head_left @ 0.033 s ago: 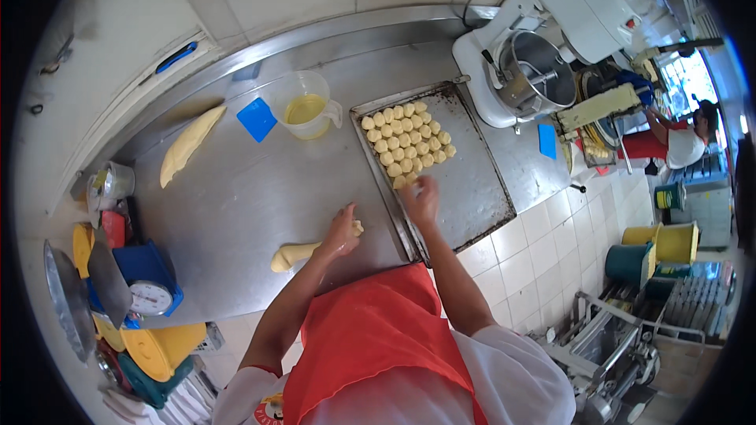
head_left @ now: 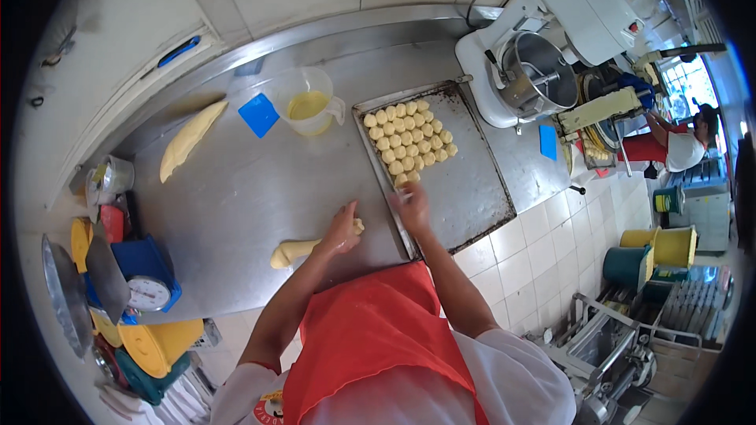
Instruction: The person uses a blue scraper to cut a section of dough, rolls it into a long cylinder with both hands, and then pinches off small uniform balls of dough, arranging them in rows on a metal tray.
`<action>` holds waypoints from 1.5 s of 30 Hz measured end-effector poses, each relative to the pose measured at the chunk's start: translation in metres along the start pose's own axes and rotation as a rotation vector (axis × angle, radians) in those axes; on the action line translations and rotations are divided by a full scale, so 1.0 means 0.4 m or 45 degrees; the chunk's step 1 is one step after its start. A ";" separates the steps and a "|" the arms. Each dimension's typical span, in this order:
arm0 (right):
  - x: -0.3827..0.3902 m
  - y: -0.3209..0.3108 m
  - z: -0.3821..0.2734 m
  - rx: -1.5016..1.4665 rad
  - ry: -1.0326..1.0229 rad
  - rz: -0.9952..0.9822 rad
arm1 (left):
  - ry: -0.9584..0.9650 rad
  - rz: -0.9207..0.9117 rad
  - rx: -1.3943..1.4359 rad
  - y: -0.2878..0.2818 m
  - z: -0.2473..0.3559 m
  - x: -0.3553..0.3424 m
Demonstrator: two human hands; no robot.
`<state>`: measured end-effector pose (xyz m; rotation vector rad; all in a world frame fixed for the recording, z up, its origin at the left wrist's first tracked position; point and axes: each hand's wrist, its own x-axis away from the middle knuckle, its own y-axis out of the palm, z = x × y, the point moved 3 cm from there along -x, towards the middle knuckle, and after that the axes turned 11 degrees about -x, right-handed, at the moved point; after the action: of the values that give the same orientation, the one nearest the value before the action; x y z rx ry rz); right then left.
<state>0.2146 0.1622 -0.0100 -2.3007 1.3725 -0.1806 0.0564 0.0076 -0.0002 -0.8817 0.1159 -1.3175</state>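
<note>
My left hand [head_left: 343,230] is closed around a rope of pale yellow dough [head_left: 293,253] on the steel worktable. A short dough end pokes out past the fingers on the right. Over the left rim of a metal baking tray [head_left: 480,181] hovers my right hand [head_left: 413,208]; motion smears its fingers, so I cannot see whether anything is in them. Close rows of small round dough balls [head_left: 410,135] fill the tray's far left part, the nearest just beyond my right fingertips. A larger slab of dough [head_left: 191,142] lies at the far left of the table.
Behind my hands stand a clear jug of yellow liquid [head_left: 311,110] and a blue scraper [head_left: 258,115]. A stand mixer [head_left: 504,79] is beyond the tray, with another blue scraper [head_left: 548,142] nearby. A blue scale [head_left: 148,274] sits left. Another person [head_left: 687,145] works at far right.
My right hand has drawn back slightly to the left from the nearest dough balls, leaving them in plainer view. My left hand stays on the dough rope.
</note>
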 end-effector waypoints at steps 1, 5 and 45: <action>0.059 0.056 -0.036 -0.243 0.123 -0.276 | 0.072 0.003 -0.012 -0.005 0.016 0.006; 0.137 0.145 -0.154 -0.470 0.387 -0.709 | 0.066 0.048 0.076 -0.033 -0.004 0.030; 0.134 0.142 -0.156 -0.407 0.445 -0.514 | 0.017 -0.152 0.001 -0.038 0.002 0.042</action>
<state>0.1746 0.0738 0.0142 -2.9098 1.1339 -0.5473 0.0499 -0.0066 0.0163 -0.8905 0.0746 -1.4347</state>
